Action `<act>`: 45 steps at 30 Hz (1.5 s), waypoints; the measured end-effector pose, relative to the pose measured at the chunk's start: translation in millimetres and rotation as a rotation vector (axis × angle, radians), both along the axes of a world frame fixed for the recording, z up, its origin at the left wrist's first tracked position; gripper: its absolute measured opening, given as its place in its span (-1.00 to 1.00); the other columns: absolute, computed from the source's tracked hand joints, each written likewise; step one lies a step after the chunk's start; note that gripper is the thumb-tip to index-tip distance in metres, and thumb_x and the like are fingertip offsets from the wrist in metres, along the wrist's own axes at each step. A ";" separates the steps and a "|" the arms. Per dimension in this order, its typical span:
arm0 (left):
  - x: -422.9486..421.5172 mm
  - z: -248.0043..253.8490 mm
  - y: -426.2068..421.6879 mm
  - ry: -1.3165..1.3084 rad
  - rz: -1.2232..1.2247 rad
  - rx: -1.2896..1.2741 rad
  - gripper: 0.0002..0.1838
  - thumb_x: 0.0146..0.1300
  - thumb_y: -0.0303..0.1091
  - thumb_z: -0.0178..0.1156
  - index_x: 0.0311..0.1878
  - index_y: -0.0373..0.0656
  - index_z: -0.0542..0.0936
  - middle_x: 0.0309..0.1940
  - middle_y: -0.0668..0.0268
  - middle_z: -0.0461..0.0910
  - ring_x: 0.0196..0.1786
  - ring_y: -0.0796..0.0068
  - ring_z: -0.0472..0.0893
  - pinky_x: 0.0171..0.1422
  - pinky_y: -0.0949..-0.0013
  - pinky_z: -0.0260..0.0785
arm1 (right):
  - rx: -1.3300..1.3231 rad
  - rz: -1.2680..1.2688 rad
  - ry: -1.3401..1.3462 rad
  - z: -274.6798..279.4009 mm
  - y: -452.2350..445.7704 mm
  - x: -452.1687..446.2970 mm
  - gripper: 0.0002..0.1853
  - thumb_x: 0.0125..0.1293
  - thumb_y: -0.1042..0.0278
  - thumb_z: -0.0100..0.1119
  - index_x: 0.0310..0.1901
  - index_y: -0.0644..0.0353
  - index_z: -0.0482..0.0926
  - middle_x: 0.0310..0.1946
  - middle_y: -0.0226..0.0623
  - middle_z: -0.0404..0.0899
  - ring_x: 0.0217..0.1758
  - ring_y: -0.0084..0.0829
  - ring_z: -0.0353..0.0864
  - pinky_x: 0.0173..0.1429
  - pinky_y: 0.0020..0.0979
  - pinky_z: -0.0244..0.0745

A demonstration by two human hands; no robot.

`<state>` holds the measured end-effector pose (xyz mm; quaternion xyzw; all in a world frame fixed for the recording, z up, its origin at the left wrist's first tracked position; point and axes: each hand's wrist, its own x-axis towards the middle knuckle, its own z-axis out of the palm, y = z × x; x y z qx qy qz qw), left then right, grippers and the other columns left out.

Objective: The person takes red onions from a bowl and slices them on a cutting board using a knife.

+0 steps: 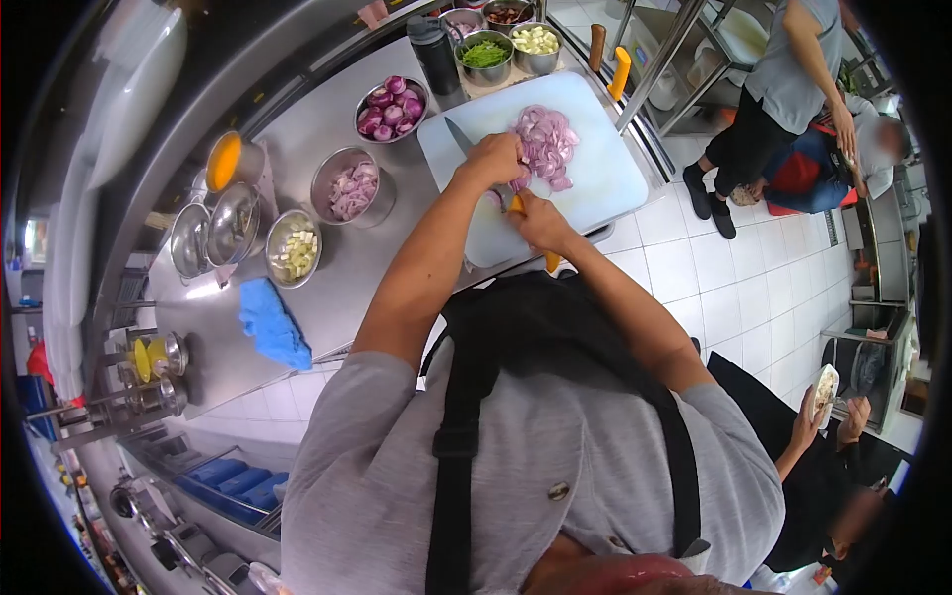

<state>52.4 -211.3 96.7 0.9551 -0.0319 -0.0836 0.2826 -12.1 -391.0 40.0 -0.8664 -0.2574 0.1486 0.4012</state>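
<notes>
In my right hand (pixel 543 220) I hold a kitchen knife with an orange handle (pixel 551 261). Its blade (pixel 459 135) crosses the white cutting board (pixel 605 183) and passes partly behind my left hand (pixel 493 159). My left fingers are bent down over a purple shallot piece (pixel 519 181) beside the blade, mostly hidden by the hand. A heap of sliced shallots (pixel 546 144) lies on the board just past my fingertips, and a small cut bit sits near the knife.
Left of the board stand bowls of peeled shallots (pixel 393 107), cut shallots (pixel 351 191) and pale chopped pieces (pixel 295 248). A blue cloth (pixel 271 322) lies on the steel counter. Behind are a black bottle (pixel 433 55) and chopped greens (pixel 486 54). Other people are at the right.
</notes>
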 end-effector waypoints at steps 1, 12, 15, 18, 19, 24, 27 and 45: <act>0.3 -4.8 0.0 -0.002 -0.006 0.005 -0.61 0.09 -0.21 0.59 -0.06 -0.20 0.77 -0.11 0.05 0.82 -0.01 0.07 0.80 0.11 0.11 0.63 | -0.004 -0.008 0.124 10.6 -0.9 1.6 -0.56 0.48 0.18 0.26 0.13 0.42 0.49 -0.36 0.09 0.73 -0.50 -0.07 0.78 -0.29 -0.07 0.67; -3.9 5.5 -7.6 0.158 0.000 -0.013 -0.59 -0.07 -0.03 0.61 -0.19 -0.03 0.78 -0.10 0.26 0.83 0.09 0.13 0.76 0.32 -0.09 0.44 | 0.080 -0.007 0.274 35.6 -4.5 -2.5 -0.55 0.49 0.25 0.24 0.18 0.50 0.51 -0.44 0.01 0.73 -0.54 -0.18 0.76 -0.35 -0.13 0.66; -6.7 14.7 -12.3 0.107 -0.032 0.022 -0.60 -0.03 -0.08 0.60 -0.16 -0.08 0.79 -0.15 0.25 0.84 -0.03 0.21 0.79 0.15 0.12 0.55 | 0.068 -0.008 0.269 39.7 -4.3 -3.6 -0.56 0.49 0.25 0.24 0.17 0.50 0.51 -0.44 0.00 0.73 -0.54 -0.19 0.76 -0.36 -0.14 0.66; -7.7 14.3 -10.9 -0.070 0.063 -0.133 -0.65 0.05 -0.12 0.53 -0.12 -0.07 0.81 -0.16 0.27 0.85 -0.04 0.23 0.80 0.20 0.09 0.54 | 0.093 0.005 0.336 40.0 -5.3 -0.5 -0.60 0.49 0.26 0.24 0.14 0.47 0.53 -0.46 -0.08 0.70 -0.57 -0.25 0.72 -0.40 -0.19 0.62; -6.4 12.3 -9.4 -0.148 0.117 -0.215 -0.68 0.08 -0.12 0.49 -0.12 -0.04 0.82 -0.16 0.28 0.85 -0.03 0.23 0.80 0.26 0.03 0.50 | 0.117 0.015 0.385 38.2 -8.1 3.2 -0.62 0.49 0.27 0.25 0.12 0.45 0.54 -0.47 -0.12 0.68 -0.59 -0.29 0.70 -0.42 -0.22 0.61; -38.3 27.4 27.8 -0.083 -0.027 -0.380 -0.65 0.31 -0.37 0.26 0.13 -0.06 0.83 -0.14 0.14 0.80 -0.12 0.24 0.76 0.09 0.28 0.60 | 0.337 -0.108 0.630 33.0 -23.1 21.3 -0.73 0.49 0.31 0.25 0.01 0.36 0.56 -0.47 -0.28 0.58 -0.63 -0.43 0.58 -0.49 -0.33 0.51; -70.9 16.6 30.5 -0.058 -0.104 -0.155 -0.67 0.33 -0.36 0.29 0.12 -0.03 0.84 -0.15 0.17 0.75 -0.13 0.26 0.73 0.06 0.29 0.59 | 0.408 -0.163 0.629 51.9 -30.1 33.4 -0.75 0.50 0.30 0.23 -0.03 0.35 0.56 -0.47 -0.29 0.56 -0.61 -0.43 0.58 -0.48 -0.31 0.50; -82.0 -25.2 33.9 -0.402 0.035 -0.385 -0.58 0.19 -0.62 0.42 0.14 -0.15 0.77 0.15 0.17 0.73 0.23 0.15 0.68 0.35 0.25 0.56 | -0.251 -0.025 -0.079 40.4 -51.5 40.9 -0.65 0.46 0.18 0.25 0.08 0.29 0.59 -0.12 0.24 0.74 0.04 0.26 0.72 0.19 0.15 0.59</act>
